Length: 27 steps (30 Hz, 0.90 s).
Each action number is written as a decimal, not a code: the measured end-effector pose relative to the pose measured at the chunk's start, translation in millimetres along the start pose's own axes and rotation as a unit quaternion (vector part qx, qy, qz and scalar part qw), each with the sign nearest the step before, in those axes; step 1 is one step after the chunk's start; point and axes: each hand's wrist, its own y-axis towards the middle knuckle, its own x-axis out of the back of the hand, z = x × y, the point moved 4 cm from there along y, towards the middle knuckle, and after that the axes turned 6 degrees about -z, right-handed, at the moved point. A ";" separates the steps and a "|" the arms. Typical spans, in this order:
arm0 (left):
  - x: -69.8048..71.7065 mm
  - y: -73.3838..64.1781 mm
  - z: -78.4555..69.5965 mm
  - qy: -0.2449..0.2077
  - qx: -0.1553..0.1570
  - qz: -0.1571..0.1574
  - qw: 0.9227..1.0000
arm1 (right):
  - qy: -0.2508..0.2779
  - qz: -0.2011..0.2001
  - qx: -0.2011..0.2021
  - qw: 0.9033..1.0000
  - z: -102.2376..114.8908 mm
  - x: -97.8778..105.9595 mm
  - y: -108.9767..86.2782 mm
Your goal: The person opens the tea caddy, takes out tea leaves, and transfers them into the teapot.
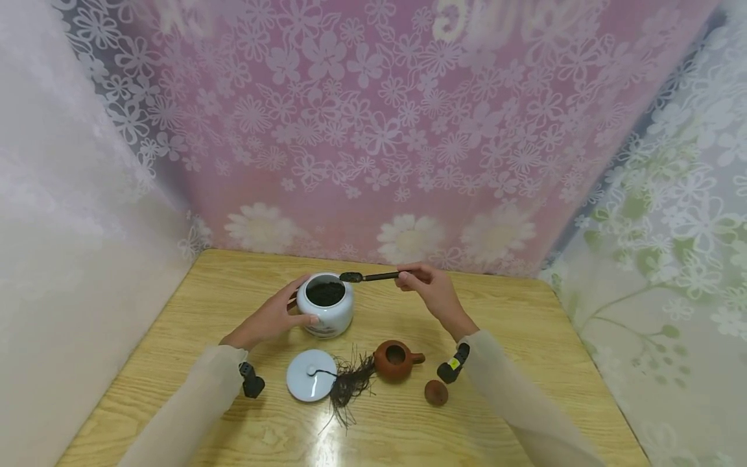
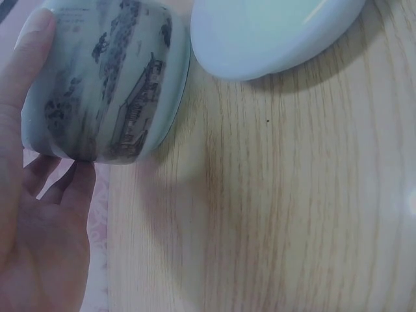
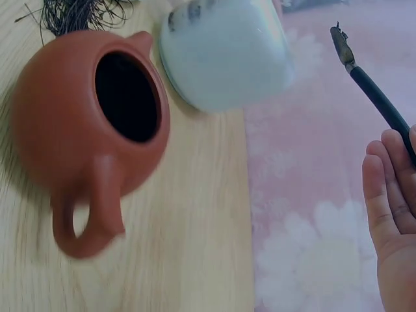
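Observation:
A white porcelain jar [image 1: 335,319] stands on the table, filled with dark tea leaves [image 1: 325,294]. My left hand [image 1: 271,319] grips its left side, thumb across the front and fingers behind; a dark painted landscape [image 2: 133,107] shows on its wall in the left wrist view. My right hand [image 1: 433,292] pinches the black handle of a tea scoop [image 1: 379,277]. Held level, the scoop has dark leaves heaped in its bowl, which is just over the jar's right rim. Below sits a reddish-brown clay teapot [image 3: 45,123], uncovered, its handle toward the right.
The jar's white lid [image 1: 303,384] lies in front of it, with a dark tassel [image 1: 350,384] spread between lid and teapot. The teapot's small round lid [image 1: 436,393] rests near my right wrist. A floral cloth [image 1: 373,130] hangs behind the wooden table [image 1: 508,311].

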 end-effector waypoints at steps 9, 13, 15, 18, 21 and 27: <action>0.1 -1.0 -5.1 0.003 -0.004 0.000 1.000 | -0.004 -0.019 -0.011 1.000 1.4 38.9 -17.3; 0.4 0.0 -2.3 0.002 0.000 0.000 1.000 | -0.020 -0.026 -0.015 0.999 0.1 53.0 -29.5; 0.4 0.9 0.4 0.005 -0.002 -0.001 1.000 | -0.027 -0.028 -0.012 0.999 -0.9 59.4 -35.7; 0.8 2.0 4.3 0.005 0.001 -0.002 1.000 | -0.034 -0.030 -0.014 0.999 -3.7 67.4 -44.4; 0.9 2.6 6.5 0.006 0.001 -0.001 1.000 | -0.041 -0.030 -0.017 0.999 -7.3 73.9 -52.7; -0.1 3.8 6.1 0.002 -0.002 0.002 1.000 | -0.054 -0.029 -0.010 0.998 -10.9 84.5 -71.7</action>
